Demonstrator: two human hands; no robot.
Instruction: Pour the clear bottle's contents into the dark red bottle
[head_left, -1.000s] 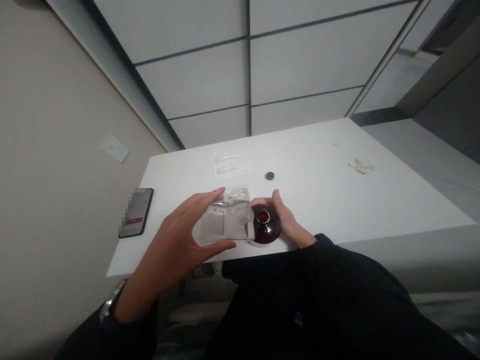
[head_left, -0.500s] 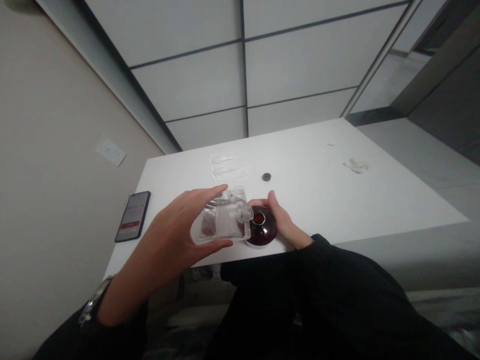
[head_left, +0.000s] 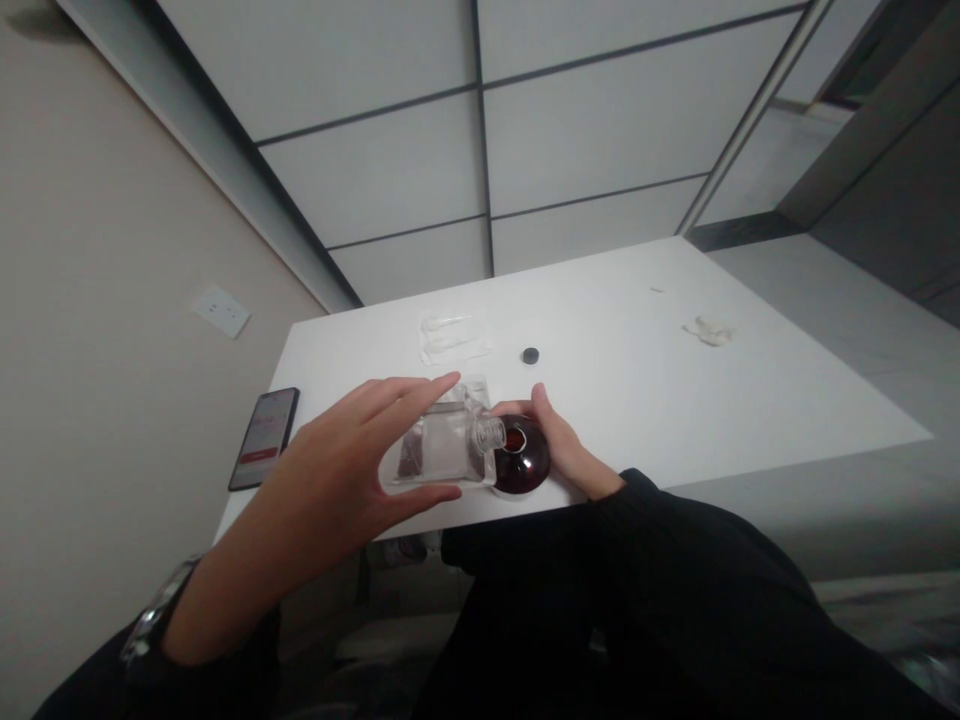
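My left hand (head_left: 352, 450) is wrapped round a clear glass bottle (head_left: 442, 447), thumb below and fingers above. The bottle lies tilted on its side, its uncapped threaded neck pointing right, over the edge of a round dark red-brown bottle's open mouth. That dark bottle (head_left: 528, 462) stands near the table's front edge, with my right hand (head_left: 559, 440) closed around its far and right side. Whether liquid runs between the two I cannot tell. Behind the clear bottle, part of a clear plastic packet (head_left: 474, 386) shows.
A small dark cap (head_left: 530, 356) lies beyond the bottles on the white table (head_left: 615, 370). Left of it is a clear plastic wrapper (head_left: 453, 338). A phone (head_left: 264, 438) rests at the left edge, and a crumpled pale scrap (head_left: 709, 331) lies at the right.
The clear bottle is tipped slightly further, its neck still at the dark bottle's mouth. My left wrist has shifted a little left and down. My right hand keeps its hold.
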